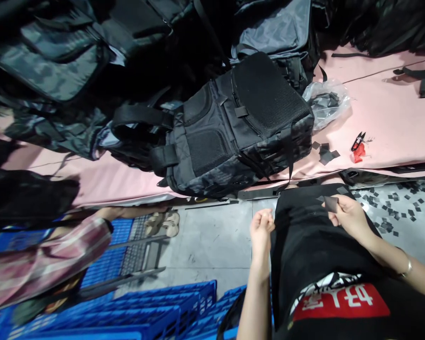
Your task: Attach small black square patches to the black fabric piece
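Note:
My right hand [347, 215] pinches a small dark grey square piece [331, 204] in front of my black shirt. My left hand [262, 229] is curled into a fist near the shirt's hem, and I cannot make out what it grips. Just beyond both hands, a black camouflage backpack [233, 127] lies on its side on the pink table [393, 113], with a strap [290, 160] hanging over the table's edge.
Red thread snips [357, 147], loose grey squares [326, 153] and a clear plastic bag of squares [326, 101] lie right of the backpack. More backpacks [74, 56] pile up behind. Grey squares [400, 208] litter the floor. Blue crates [156, 307] stand lower left, by a person's plaid sleeve [46, 264].

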Tool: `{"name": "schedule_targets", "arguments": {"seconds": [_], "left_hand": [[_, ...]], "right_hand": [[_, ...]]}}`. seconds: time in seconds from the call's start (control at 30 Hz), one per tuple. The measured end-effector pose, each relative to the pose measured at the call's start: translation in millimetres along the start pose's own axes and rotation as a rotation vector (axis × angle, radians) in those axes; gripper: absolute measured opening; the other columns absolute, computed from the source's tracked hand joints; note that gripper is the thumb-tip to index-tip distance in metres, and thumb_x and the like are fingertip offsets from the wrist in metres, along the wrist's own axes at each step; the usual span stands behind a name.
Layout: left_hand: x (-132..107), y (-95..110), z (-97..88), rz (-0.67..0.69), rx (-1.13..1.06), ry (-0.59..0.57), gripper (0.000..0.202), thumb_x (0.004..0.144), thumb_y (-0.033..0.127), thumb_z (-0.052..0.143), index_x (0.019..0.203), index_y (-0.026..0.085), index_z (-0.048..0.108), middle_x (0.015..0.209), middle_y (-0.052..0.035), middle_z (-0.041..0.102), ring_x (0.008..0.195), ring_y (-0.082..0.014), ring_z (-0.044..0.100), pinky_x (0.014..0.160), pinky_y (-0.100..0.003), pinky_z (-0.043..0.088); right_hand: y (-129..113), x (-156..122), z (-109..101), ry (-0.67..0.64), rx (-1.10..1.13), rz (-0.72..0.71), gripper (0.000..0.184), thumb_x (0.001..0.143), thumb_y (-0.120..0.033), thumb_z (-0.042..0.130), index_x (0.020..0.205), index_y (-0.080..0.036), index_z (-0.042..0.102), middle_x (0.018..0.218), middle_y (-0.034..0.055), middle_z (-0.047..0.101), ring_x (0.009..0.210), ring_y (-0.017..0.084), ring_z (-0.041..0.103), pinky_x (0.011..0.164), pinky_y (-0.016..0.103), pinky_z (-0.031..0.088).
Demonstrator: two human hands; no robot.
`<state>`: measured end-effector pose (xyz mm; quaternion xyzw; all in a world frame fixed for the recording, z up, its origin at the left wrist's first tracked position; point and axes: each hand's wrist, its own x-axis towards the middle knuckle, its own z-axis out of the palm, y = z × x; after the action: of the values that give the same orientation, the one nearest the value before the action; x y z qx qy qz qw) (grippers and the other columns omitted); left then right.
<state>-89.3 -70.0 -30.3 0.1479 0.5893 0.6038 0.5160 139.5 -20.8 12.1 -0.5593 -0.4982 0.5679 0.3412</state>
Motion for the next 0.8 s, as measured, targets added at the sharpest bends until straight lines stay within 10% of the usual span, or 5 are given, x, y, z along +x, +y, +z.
{"name": "schedule_targets", "arguments": {"seconds": [0.23, 0.37, 0.57, 0.8], "left_hand": [[-12.1, -3.9, -120.1, -0.294, 1.072, 0.365, 0.03, 0.066, 0.029, 0.06, 0.088, 0.008, 0.064, 0.106, -0.0209, 0.06, 0.091, -0.0242, 0.057, 0.07, -0.034, 0.047], [-22.4, -13.2, -139.0, -0.38, 1.418, 0.273, 0.015, 0.069, 0.022, 0.06, 0.083, 0.017, 0.064, 0.105, -0.0163, 0.063, 0.101, -0.0296, 0.056, 0.079, -0.039, 0.042], [-25.8, -7.0, -46.3, -0.016, 1.222, 0.079, 0.028, 0.086, 0.035, 0.034, 0.082, 0.02, 0.057, 0.064, -0.0032, 0.06, 0.069, -0.0183, 0.059, 0.072, -0.028, 0.04], [-34.7, 2.4, 59.8, 0.356, 0.909, -0.435, 0.025, 0.08, 0.04, 0.049, 0.068, 0.019, 0.051, 0.069, 0.0004, 0.052, 0.066, -0.0125, 0.047, 0.063, -0.023, 0.035]], "right_hand": [[20.5, 5.9, 11.7, -0.046, -0.158, -0.061, 0.022, 0.079, -0.032, 0.049, 0.087, -0.016, 0.06, 0.062, 0.0002, 0.06, 0.04, 0.009, 0.053, 0.043, 0.02, 0.044], [21.0, 7.0, 15.9, -0.063, -0.318, -0.089, 0.025, 0.079, -0.034, 0.049, 0.096, -0.018, 0.06, 0.063, 0.0004, 0.062, 0.04, 0.01, 0.055, 0.044, 0.022, 0.045], [17.8, 7.3, 23.2, -0.157, -0.596, -0.253, 0.021, 0.083, -0.028, 0.044, 0.092, -0.02, 0.06, 0.067, 0.0015, 0.065, 0.054, 0.014, 0.06, 0.054, 0.024, 0.045], [15.2, 3.6, 16.7, -0.241, -0.653, -0.295, 0.021, 0.084, -0.027, 0.041, 0.077, -0.018, 0.059, 0.066, 0.003, 0.062, 0.061, 0.016, 0.06, 0.059, 0.026, 0.043]]}}
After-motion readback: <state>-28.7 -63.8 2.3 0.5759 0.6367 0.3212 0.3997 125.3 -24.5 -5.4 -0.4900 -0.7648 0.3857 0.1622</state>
